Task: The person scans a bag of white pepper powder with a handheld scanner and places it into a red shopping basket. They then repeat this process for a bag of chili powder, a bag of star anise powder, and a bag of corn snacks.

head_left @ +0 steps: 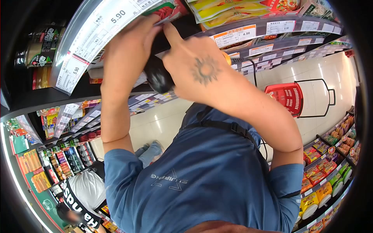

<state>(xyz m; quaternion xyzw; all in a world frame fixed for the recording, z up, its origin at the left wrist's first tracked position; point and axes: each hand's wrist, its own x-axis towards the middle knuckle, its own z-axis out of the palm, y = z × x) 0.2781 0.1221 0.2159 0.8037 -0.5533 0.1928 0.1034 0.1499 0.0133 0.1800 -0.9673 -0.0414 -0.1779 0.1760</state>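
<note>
My left hand [134, 44] reaches up to the shelf edge, its fingers closed at the edge of a red and green packet [167, 11]; they are partly blurred. Beside it, my tattooed right hand [194, 64] is curled around a black rounded object [157, 75], with the index finger stretched toward the packet. A yellow part and a black cable [250, 64] show past the right hand. What the black object is, I cannot tell.
Price labels [83, 52] line the curved shelf edge. Yellow packets [225, 11] lie at the upper right. A red shopping basket [285, 100] stands on the floor at the right. A person in a white and black shirt [85, 190] is at the lower left.
</note>
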